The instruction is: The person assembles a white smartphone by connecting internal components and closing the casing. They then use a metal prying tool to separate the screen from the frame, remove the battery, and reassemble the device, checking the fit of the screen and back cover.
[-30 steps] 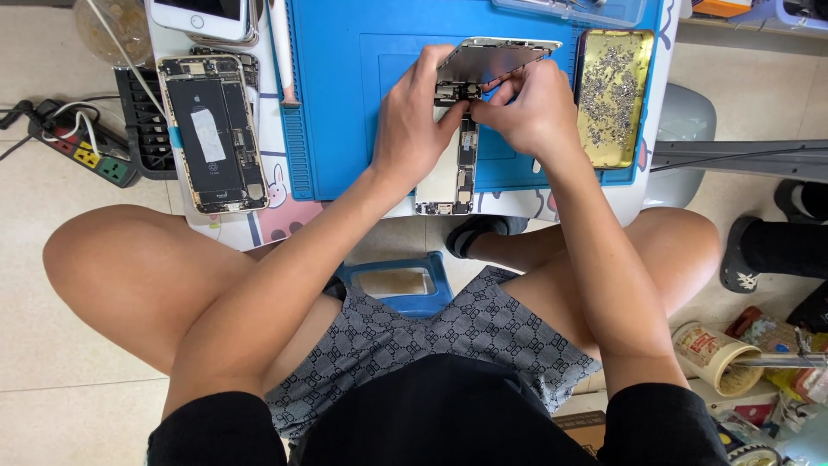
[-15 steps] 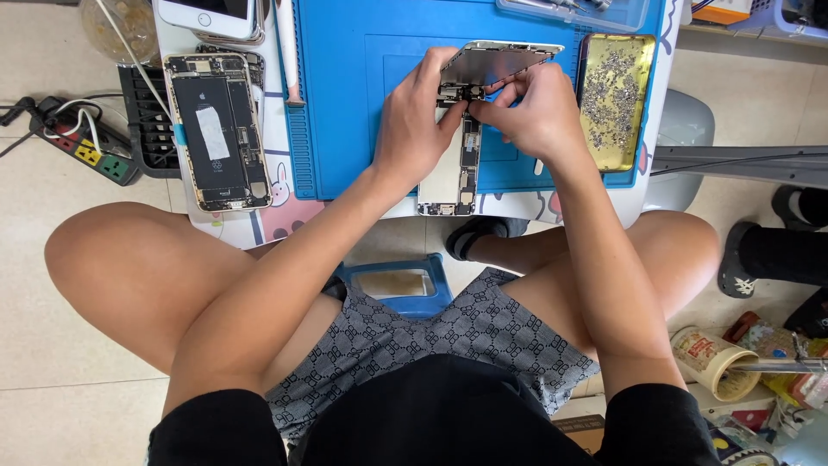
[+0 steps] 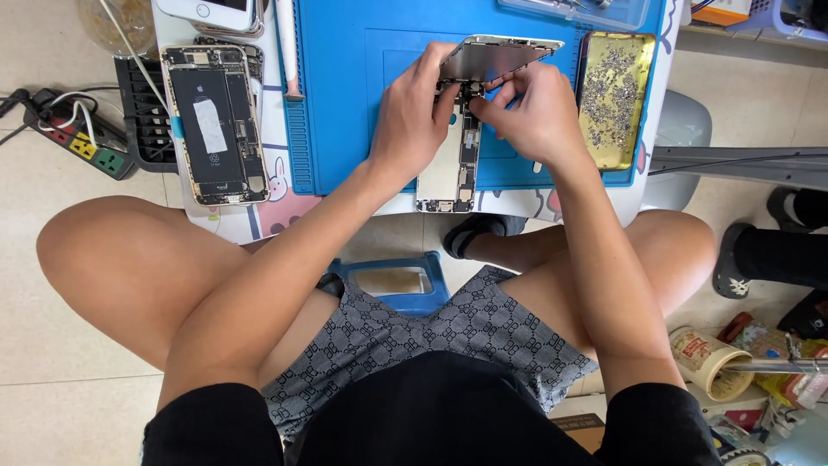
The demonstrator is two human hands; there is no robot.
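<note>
An opened phone body point(image 3: 457, 168) lies on the blue work mat point(image 3: 354, 95), its lifted screen panel point(image 3: 500, 56) tilted up at the far end. My left hand point(image 3: 414, 116) grips the phone's upper part and steadies the raised screen. My right hand point(image 3: 535, 112) pinches at the small parts where screen and body meet; whether it holds a thin tool is unclear, since the fingers cover that spot.
A second opened phone point(image 3: 214, 121) lies at the table's left with another phone point(image 3: 216, 10) above it. A gold tray point(image 3: 614, 95) of several small screws sits right of the mat. A power strip point(image 3: 73, 138) lies on the floor left; clutter sits lower right.
Both hands stay on the phone and screen panel; only slight finger shifts show at the joint. The view has moved a little.
</note>
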